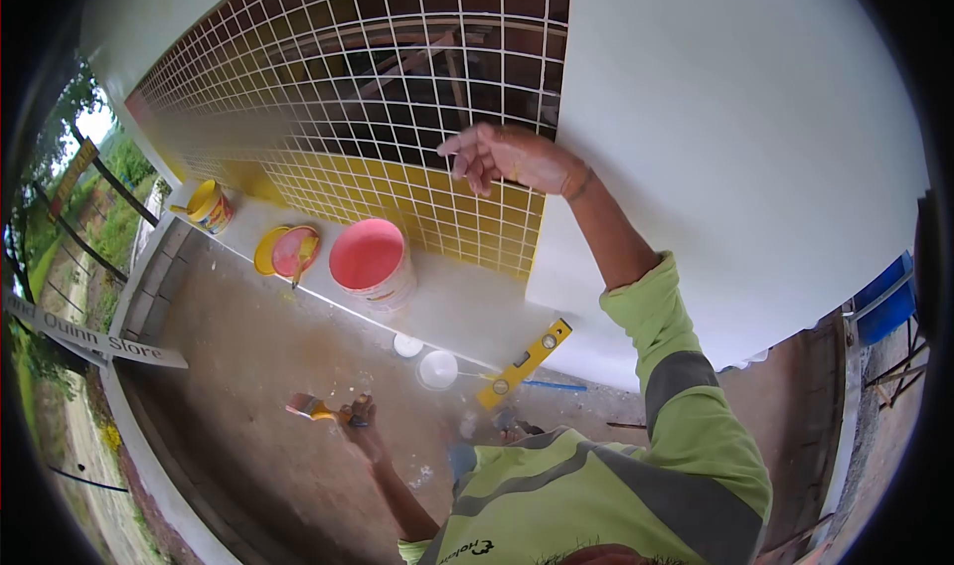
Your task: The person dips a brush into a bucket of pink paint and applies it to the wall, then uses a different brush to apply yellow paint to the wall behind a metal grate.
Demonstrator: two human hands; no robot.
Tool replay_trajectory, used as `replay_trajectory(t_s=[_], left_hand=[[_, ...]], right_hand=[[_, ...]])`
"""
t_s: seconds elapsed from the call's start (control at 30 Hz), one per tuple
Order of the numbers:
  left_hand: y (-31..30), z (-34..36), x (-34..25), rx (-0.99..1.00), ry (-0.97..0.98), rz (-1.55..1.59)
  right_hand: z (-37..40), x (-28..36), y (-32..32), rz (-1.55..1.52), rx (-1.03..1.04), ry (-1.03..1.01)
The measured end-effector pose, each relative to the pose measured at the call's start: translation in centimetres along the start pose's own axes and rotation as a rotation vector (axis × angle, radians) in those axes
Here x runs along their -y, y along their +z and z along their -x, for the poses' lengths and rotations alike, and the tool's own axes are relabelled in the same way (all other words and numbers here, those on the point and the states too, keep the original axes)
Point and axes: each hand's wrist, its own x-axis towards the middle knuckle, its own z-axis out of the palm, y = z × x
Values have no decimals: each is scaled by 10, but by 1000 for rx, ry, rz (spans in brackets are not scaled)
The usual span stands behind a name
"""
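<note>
My left hand [363,416] is closed round the handle of a paintbrush [316,407], held out over the concrete floor with its reddish bristles pointing left. My right hand [512,158] is raised in front of a white wire grid [417,98], its fingers apart and slightly curled with nothing in them. Below the grid, a large pail [370,257] with pink paint inside stands on the white ledge [462,307]. Beside it, a second brush [299,259] with a yellow handle lies across a pink-coated round lid or tub [288,247].
A yellow bucket [207,207] stands farther left on the ledge. A yellow spirit level [525,363] rests near the ledge edge, close to a white tub [437,369] on the floor. A smooth white wall [735,148] rises on the right; a low block wall [149,297] borders the left.
</note>
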Motion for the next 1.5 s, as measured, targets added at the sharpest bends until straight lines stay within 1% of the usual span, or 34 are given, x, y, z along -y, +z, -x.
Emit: replay_trajectory(t_s=[0.03, 0.07, 0.1, 0.13, 0.17, 0.23, 0.27, 0.33, 0.37, 0.43, 0.5, 0.6, 0.63, 0.7, 0.73, 0.77, 0.8, 0.9, 0.93, 0.97, 1.0, 1.03, 1.07, 1.1, 1.17, 1.2, 1.23, 1.27, 1.3, 1.37, 1.43, 1.5], left_hand=[[1, 3, -3, -12, -19, -18], [1, 5, -5, -24, -37, -33], [-1, 6, -3, -2, -36, -26], [-2, 6, 0, 20, -33, -17], [-4, 4, 2, 42, -26, -6], [2, 9, 2, 32, -48, 18], [5, 10, 1, 27, -56, 31], [10, 14, -2, 26, -43, 27], [10, 16, -4, 25, -40, 27], [5, 18, -6, 10, 3, 40], [-7, 23, -10, -4, 25, 32], [-25, 20, -17, -36, 39, 4], [-29, 23, -21, -57, 34, -14], [-31, 29, -24, -91, 19, -42], [-30, 31, -25, -103, 15, -48], [-30, 31, -26, -113, 13, -53], [-33, 31, -25, -110, -1, -44], [-32, 24, -9, -70, -6, -8], [-27, 23, -5, -37, 2, -12], [-24, 25, -5, -2, 2, -25], [-14, 28, -6, 20, 24, -57], [2, 30, -7, 42, 52, -87], [12, 29, -7, 63, 91, -109], [10, 27, -7, 96, 67, -88], [6, 22, -3, 149, 24, -44], [13, 26, -7, 157, 26, -68], [15, 22, -8, 151, -7, -70], [11, 22, -10, 138, -49, -79], [7, 25, -12, 121, -98, -91], [9, 25, -19, 103, -127, -109], [4, 12, -20, 141, -155, -65], [12, 4, -32, 142, -164, -23]], right_hand=[[-6, 34, 2, 34, -20, -46], [-14, 59, -3, 93, -37, -135], [-22, 82, -10, 163, -55, -199], [-28, 98, -16, 209, -65, -224], [-27, 98, -19, 188, -81, -198], [-26, 89, -23, 150, -105, -152], [-23, 69, -28, 115, -48, -93], [-9, 35, -20, -80, 33, 36], [-2, 15, -16, -86, 11, 81], [8, -24, -18, -100, 80, 190], [19, -32, -12, -145, 69, 218], [23, 40, -9, -42, 126, 103], [22, 79, -5, 24, 120, -20], [25, 157, -8, 147, 36, -213], [28, 186, -14, 123, 22, -308], [32, 218, -22, 61, 114, -372], [37, 232, -11, 20, 108, -448], [45, 195, -38, 87, 95, -410], [49, 171, -35, 24, 86, -319], [51, 133, -33, -77, 62, -258], [52, 86, -32, -104, 48, -149], [59, 34, -28, -202, 103, -62], [70, -21, -14, -322, 46, 16], [86, -73, 8, -393, -10, 115], [127, -164, 72, -594, -56, 191], [146, -200, 108, -682, -76, 188], [164, -223, 140, -760, -191, 240], [176, -240, 167, -779, -346, 294], [178, -243, 176, -624, -423, 320], [174, -233, 195, -317, -554, 374], [139, -164, 220, -1148, -562, -242], [103, -113, 238, -1263, -566, -469]])
